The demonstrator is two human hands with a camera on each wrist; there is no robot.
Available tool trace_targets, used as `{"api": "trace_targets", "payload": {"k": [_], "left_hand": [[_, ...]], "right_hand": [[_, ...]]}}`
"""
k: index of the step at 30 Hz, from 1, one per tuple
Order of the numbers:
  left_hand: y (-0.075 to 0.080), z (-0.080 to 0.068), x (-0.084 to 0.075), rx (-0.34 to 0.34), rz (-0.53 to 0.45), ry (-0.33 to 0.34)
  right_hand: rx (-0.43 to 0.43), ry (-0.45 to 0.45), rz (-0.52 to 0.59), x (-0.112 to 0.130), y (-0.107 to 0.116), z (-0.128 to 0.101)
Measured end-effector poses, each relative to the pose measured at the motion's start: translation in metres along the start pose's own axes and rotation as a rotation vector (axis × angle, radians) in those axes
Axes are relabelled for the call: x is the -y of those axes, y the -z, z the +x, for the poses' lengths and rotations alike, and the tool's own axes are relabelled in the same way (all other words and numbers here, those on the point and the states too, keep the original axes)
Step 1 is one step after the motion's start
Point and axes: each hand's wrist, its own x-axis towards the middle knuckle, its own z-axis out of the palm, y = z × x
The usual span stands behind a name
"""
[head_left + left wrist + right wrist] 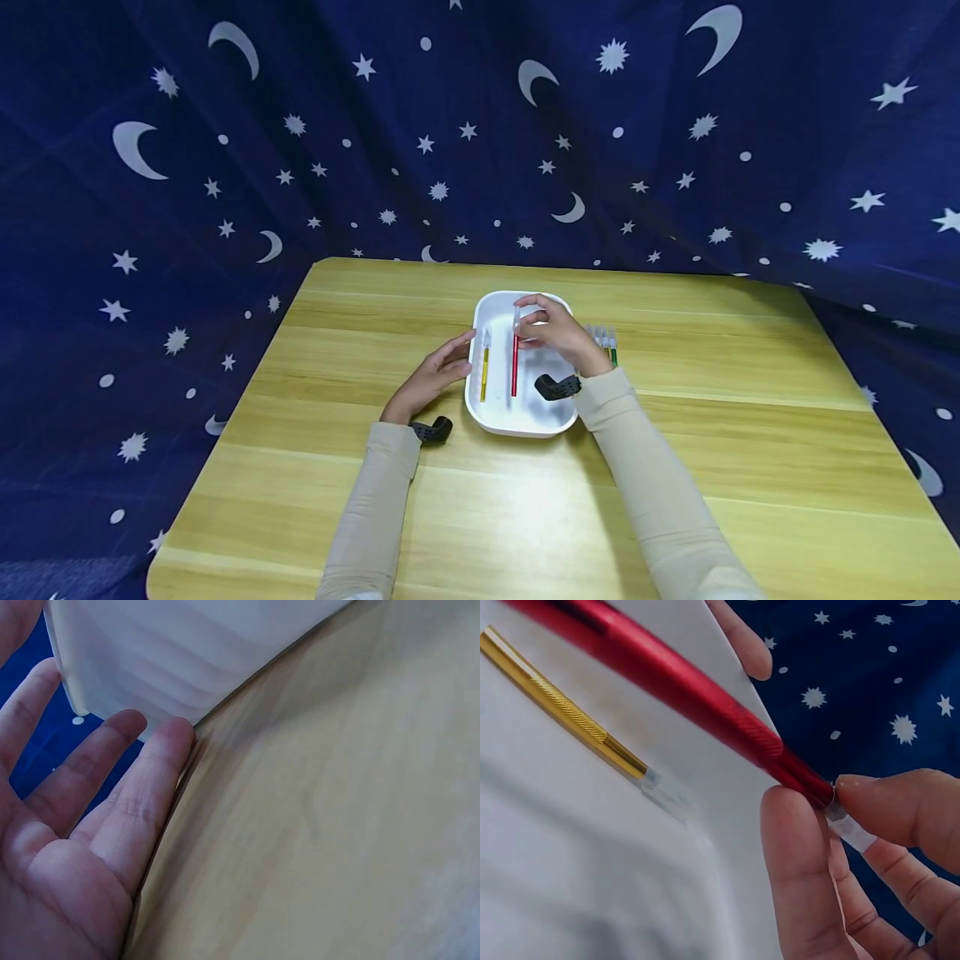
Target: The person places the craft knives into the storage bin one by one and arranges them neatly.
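My right hand (553, 329) pinches a red craft knife (514, 367) by its capped end, between thumb and fingers. The knife is held over a white plastic tray (521, 430); in the right wrist view its knurled collar and clear cap (853, 834) show at the fingertips. A gold craft knife (484, 373) with a clear cap lies inside the tray, toward its left side. At the tray's left edge is my left hand (433, 377). Its fingers are extended, and in the left wrist view the fingertips (174, 733) touch the tray's outer wall.
Several more capped knives (613, 352), one of them green, lie on the wooden table (712, 467) just right of the tray, partly hidden by my right forearm. A dark blue curtain (465, 92) with moons and stars hangs behind the table.
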Motion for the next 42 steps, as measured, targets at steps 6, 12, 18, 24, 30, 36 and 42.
{"api": "trace_targets", "payload": {"k": [6, 12, 18, 24, 30, 36, 42], "left_hand": [[0.000, 0.000, -0.001, -0.008, 0.009, 0.019], [0.001, -0.001, 0.000, -0.005, 0.008, 0.024], [0.002, -0.001, 0.002, -0.004, 0.014, 0.018], [0.002, -0.001, 0.000, -0.001, 0.001, 0.019], [0.001, -0.001, -0.002, 0.002, -0.002, 0.019], [0.001, 0.001, -0.001, 0.007, -0.009, 0.021], [0.001, 0.001, -0.002, 0.004, -0.018, 0.025]], "right_hand": [[-0.001, -0.036, -0.023, 0.001, -0.006, 0.007], [-0.003, -0.083, -0.013, 0.002, -0.013, 0.014], [-0.004, -0.114, -0.022, 0.002, -0.019, 0.019], [-0.005, -0.134, -0.055, 0.002, -0.024, 0.025], [0.003, -0.170, -0.030, -0.001, -0.027, 0.030], [-0.013, -0.216, 0.007, -0.008, -0.031, 0.034], [-0.030, -0.217, -0.024, -0.013, -0.034, 0.038]]}}
